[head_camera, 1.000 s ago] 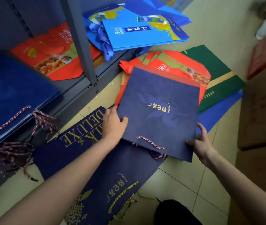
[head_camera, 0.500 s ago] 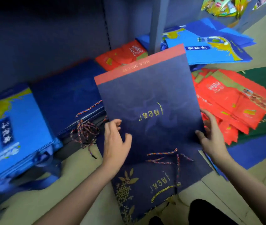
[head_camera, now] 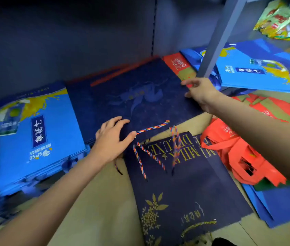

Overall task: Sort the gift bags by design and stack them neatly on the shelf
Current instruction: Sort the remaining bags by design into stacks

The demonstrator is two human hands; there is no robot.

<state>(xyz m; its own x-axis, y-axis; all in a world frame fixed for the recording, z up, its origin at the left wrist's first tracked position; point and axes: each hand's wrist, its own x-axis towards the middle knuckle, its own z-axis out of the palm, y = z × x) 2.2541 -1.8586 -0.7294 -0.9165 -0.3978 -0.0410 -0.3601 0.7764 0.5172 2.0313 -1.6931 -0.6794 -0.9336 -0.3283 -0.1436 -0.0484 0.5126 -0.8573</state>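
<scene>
The left hand [head_camera: 113, 139] and right hand [head_camera: 200, 94] lie flat and loose on the dark blue gift bag [head_camera: 137, 98], and should line its edges up squarely with the pile on the shelf [head_camera: 105, 41].

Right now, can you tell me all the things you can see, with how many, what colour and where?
navy bag: one on top of a navy stack, dark blue, shelf middle
light blue bags: a stack, bright blue and yellow, shelf left
more light blue bags: a few, right of the shelf post
red bags: a heap, floor right; another on the shelf
large navy bag: one, gold print, floor
snack packets: several, green and yellow, top right
left hand: on the navy bag's front edge
right hand: at its right edge
</scene>
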